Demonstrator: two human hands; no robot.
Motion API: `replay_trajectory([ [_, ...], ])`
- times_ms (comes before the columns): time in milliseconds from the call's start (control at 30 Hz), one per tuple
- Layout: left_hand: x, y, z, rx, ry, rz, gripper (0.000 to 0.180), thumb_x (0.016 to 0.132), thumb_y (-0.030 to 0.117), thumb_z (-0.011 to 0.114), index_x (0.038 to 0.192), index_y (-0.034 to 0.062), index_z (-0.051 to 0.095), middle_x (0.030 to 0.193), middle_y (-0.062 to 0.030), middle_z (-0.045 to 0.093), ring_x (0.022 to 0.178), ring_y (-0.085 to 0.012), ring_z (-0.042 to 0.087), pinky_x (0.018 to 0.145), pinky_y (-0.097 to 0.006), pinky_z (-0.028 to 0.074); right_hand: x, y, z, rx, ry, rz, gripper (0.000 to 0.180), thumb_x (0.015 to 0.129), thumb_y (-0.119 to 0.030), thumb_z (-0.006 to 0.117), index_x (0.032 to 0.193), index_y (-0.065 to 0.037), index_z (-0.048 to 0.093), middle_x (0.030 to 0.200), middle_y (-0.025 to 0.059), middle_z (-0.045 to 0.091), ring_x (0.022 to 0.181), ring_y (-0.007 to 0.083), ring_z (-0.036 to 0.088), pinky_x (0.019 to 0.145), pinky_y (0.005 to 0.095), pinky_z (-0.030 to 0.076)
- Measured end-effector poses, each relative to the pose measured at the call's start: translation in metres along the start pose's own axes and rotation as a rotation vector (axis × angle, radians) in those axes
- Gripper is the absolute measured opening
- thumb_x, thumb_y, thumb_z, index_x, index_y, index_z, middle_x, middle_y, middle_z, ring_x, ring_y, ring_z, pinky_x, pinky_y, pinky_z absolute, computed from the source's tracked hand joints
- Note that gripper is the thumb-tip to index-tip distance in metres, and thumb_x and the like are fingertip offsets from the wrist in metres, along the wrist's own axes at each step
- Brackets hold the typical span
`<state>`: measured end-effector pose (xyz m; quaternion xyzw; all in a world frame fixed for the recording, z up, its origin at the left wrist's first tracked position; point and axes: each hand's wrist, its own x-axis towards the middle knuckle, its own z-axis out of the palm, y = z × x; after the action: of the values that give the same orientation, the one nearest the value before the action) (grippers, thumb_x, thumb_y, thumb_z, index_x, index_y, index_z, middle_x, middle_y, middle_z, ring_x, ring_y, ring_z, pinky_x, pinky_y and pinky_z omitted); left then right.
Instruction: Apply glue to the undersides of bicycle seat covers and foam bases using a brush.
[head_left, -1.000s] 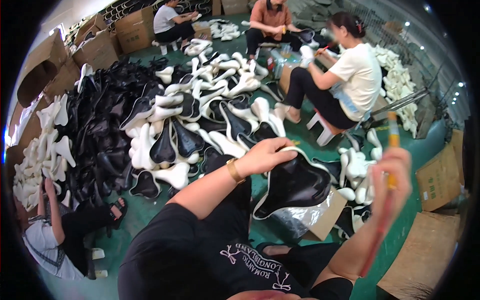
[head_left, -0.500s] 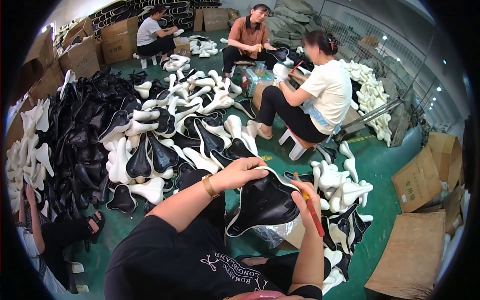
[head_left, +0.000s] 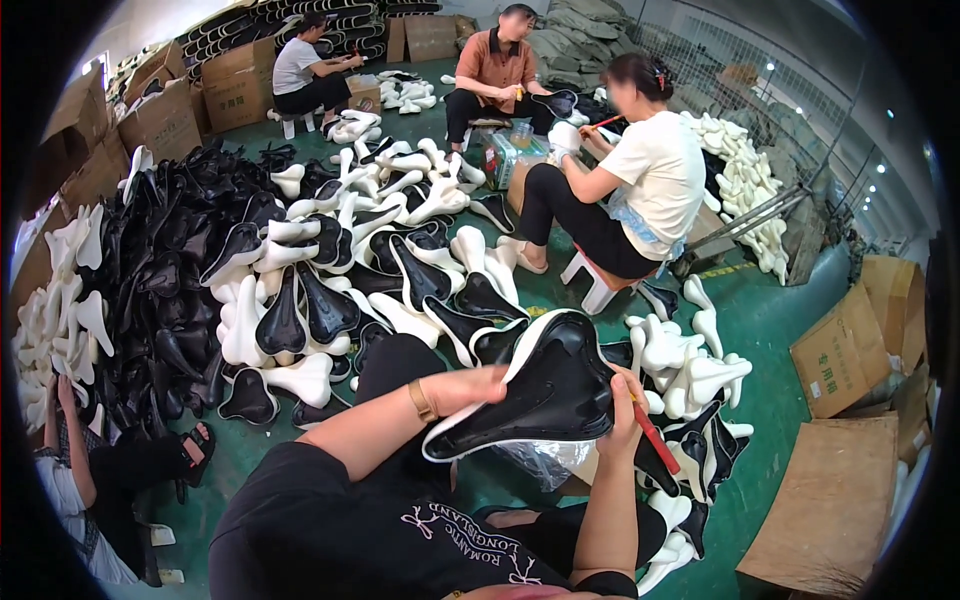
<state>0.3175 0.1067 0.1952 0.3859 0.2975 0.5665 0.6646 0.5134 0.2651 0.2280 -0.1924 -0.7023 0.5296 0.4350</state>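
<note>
Between my hands is a bicycle saddle [head_left: 545, 385], its black hollow underside turned up and a white padded rim around it. My left hand [head_left: 468, 388] is closed on its left edge, thumb on top. At the right edge, my right hand [head_left: 622, 405] grips the saddle. That same hand also keeps a slim red-handled tool [head_left: 656, 442] with a yellow-orange part near the fingers. The tool slants down to the right, apart from the black shell, and its working tip is hard to make out.
Loose white and black saddle parts [head_left: 400, 200] cover the green floor ahead, with a black heap [head_left: 160, 270] at left. More white saddles [head_left: 685, 370] lie right. Several people sit around, one on a white stool [head_left: 590, 285]. Cardboard boxes [head_left: 845, 365] stand at far right.
The saddle has turned in my hands, its wide end now tipped up and its narrow end toward the lower left. My left hand has slid down to the saddle's left side.
</note>
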Motion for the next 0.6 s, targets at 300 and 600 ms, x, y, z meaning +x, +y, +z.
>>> replay_trajectory([
  [300,-0.001,-0.006,0.033,-0.264,0.098,-0.036,0.086,0.072,0.034,0.080,0.138,-0.0013,0.037,0.124,-0.0162,0.057,0.108,-0.0262,0.061,0.095,-0.041,0.048,0.000,0.005,-0.025,-0.103,0.034,-0.007,0.041,0.098,-0.033,0.041,0.101,0.003,0.062,0.087,0.0069,0.060,0.083,0.0129,0.056,0.075,0.0252,0.043],
  [600,-0.009,-0.028,0.013,-0.555,0.083,-0.049,0.050,0.094,0.033,0.055,0.132,0.0000,0.047,0.119,-0.0158,0.062,0.100,-0.0221,0.066,0.087,-0.035,0.054,-0.004,0.023,-0.086,0.201,0.368,0.128,0.024,0.095,-0.022,0.054,0.102,0.000,0.059,0.089,0.0043,0.059,0.068,0.0098,0.055,0.055,0.0240,0.050],
])
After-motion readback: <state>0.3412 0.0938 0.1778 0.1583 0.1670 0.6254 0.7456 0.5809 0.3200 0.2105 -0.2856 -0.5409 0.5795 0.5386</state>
